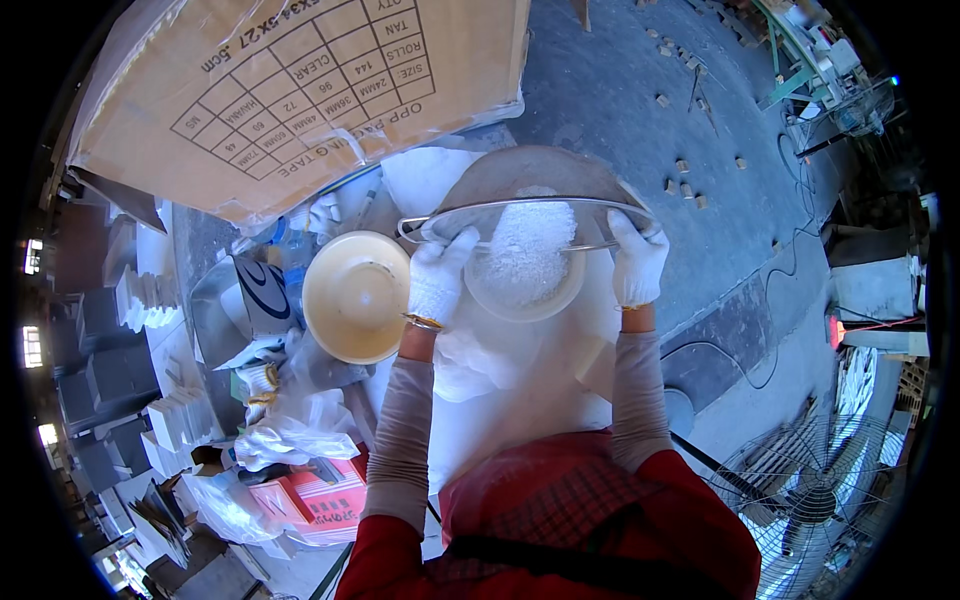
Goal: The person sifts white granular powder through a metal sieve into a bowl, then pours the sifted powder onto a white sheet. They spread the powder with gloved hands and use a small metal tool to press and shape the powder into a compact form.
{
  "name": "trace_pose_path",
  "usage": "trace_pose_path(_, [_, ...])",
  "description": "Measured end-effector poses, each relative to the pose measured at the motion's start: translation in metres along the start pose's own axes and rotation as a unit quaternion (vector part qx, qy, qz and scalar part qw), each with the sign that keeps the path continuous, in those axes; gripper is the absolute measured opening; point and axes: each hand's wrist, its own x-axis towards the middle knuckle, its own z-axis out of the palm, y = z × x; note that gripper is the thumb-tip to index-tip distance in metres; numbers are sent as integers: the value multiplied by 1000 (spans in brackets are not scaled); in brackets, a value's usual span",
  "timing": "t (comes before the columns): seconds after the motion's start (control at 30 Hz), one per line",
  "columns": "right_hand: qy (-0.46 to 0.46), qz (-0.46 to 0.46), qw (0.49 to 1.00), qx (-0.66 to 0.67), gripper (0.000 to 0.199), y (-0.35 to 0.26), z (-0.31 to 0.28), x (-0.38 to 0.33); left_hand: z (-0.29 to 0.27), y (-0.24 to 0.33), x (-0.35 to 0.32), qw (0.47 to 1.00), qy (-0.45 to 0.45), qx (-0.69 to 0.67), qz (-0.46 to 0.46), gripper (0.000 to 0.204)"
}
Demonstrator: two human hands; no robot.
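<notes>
My left hand (437,275) and my right hand (638,262), both in white gloves, grip opposite sides of the metal rim of a large round sieve (480,190). The sieve is tilted, its dark mesh rising on the far side. White granular powder (535,240) stretches from the mesh past the near rim and down into a pale bowl (530,312) underneath. A single frame does not show whether the powder is moving. The bowl rests on a white covered surface (500,370) in front of me. Left of my left hand sits a cream-coloured basin (350,345).
A big cardboard carton (300,110) stands at the far left. Plastic bags (305,430) and a pink-red box (325,505) lie at the near left. To the right are a caged fan (815,495), a cable on the floor (720,350) and small scattered blocks (685,190).
</notes>
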Motion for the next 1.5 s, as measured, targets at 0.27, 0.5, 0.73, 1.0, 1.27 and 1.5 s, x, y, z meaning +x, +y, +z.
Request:
trace_pose_path(0.27, [-145, -42, 937, -316, 54, -53, -17, -5, -14, -53, 10, 990, 15, 63, 129, 24])
trace_pose_path(0.5, [-121, -124, 918, -357, 57, -49, -18, -19, -7, -75, 13, 936, 84, 187, 287, 23])
trace_pose_path(0.73, [-67, -37, 974, -215, 52, -37, -12, -17, -6, -57, 16, 907, 77, 296, 289, 30])
trace_pose_path(1.0, [-60, -61, 989, -122, 47, -23, -16, -23, -3, -59, 26, 857, 90, 363, 354, 23])
trace_pose_path(1.27, [-88, -115, 979, -145, 43, -23, -10, -27, -12, -83, 52, 774, 90, 536, 324, 13])
trace_pose_path(1.5, [-86, -116, 973, -181, 39, -30, -10, -31, -5, -47, 32, 702, 50, 650, 286, 17])
